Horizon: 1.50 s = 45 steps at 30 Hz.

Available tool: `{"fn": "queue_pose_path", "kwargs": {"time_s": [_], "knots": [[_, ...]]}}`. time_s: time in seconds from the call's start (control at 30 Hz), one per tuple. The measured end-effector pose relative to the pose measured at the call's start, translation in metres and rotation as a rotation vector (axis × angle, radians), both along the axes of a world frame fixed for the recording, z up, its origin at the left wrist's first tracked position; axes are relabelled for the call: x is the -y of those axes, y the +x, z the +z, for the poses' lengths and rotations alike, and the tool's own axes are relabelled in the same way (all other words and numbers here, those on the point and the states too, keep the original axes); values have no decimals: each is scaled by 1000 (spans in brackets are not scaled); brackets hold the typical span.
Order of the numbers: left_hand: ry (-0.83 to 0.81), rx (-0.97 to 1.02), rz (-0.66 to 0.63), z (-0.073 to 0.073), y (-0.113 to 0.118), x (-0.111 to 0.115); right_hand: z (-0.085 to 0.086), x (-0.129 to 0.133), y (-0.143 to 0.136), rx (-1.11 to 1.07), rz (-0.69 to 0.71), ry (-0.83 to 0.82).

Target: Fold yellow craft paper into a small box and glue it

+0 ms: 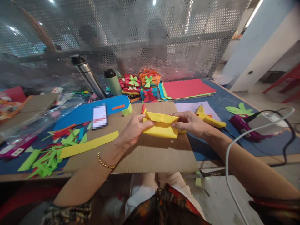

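Observation:
A folded yellow paper box [161, 128] is held over the cardboard sheet [150, 156], with its folded flap toward the top. My left hand [137, 126] is closed on its left end, the thumb lying on the front. At the right end my right hand [187, 123] pinches the paper between thumb and fingers. The fingers behind the box are partly hidden. A long yellow paper strip [90, 144] lies left of my left forearm. Just right of my right hand rests a yellow glue gun [208, 118] on a pale lilac sheet [185, 107].
Green and red paper scraps [50, 159] lie at the left near a phone [99, 116]. Behind stand a steel flask [89, 76], a green bottle [113, 82], small paper bags with bows [150, 79] and red paper sheets [187, 88]. A white cable [231, 147] crosses at right.

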<state>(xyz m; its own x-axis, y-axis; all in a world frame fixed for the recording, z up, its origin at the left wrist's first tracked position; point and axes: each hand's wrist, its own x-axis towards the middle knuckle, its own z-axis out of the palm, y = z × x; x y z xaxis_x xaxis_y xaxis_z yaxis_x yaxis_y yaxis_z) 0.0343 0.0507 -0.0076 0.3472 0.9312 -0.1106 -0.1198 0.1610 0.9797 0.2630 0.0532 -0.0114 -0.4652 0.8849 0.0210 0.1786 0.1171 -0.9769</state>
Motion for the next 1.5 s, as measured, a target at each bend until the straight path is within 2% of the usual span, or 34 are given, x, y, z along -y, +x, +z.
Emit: {"fn": "queue_pose_path", "kwargs": {"time_s": [0.13, 0.23, 0.5, 0.87, 1.5], "knots": [[7, -22, 46, -1, 0, 0, 3, 1, 0, 67, -37, 121], [22, -46, 24, -2, 1, 1, 2, 0, -3, 50, -88, 173], [-13, -42, -66, -1, 2, 5, -16, -6, -5, -34, -152, 91], [5, -45, -121, -1, 0, 4, -13, -6, -5, -39, -118, 39], [44, -89, -114, 4, 2, 6, -6, -4, -2, -78, -84, 3]]}}
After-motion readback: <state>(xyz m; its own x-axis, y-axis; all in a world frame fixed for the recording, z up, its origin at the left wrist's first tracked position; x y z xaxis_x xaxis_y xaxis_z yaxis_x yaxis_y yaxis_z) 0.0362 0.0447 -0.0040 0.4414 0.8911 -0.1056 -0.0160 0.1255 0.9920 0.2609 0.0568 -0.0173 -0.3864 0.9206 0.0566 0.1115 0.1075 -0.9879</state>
